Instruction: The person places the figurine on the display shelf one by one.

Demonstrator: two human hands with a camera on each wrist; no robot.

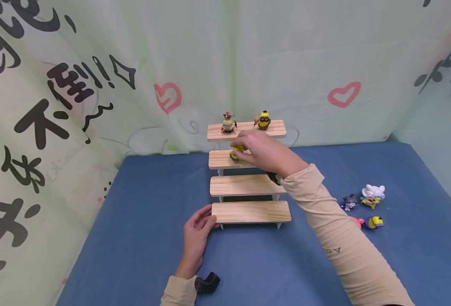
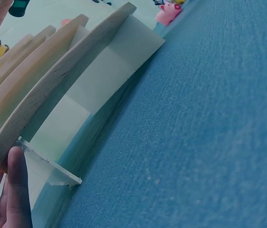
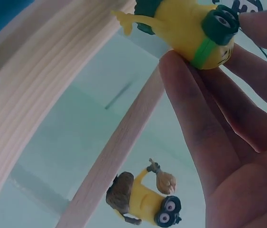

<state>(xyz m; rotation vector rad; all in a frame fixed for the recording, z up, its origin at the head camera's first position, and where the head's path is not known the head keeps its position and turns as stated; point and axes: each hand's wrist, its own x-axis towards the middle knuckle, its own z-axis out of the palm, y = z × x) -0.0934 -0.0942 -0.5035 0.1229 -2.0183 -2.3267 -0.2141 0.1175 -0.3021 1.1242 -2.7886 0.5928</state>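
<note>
Figurine (image 3: 178, 21), yellow, rounded, green-goggled, pinched by right hand (image 1: 261, 149), left hand (image 1: 196, 233) gripping bottom wooden step (image 1: 251, 211)

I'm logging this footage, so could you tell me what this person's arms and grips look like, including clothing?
The left sleeve and right sleeve are beige and wrinkled; the right has small dark lettering. A curved black piece sits at the left sleeve's edge, and a dark piece partly shows under the right wrist. The left grip and right grip wear no gloves.
</note>
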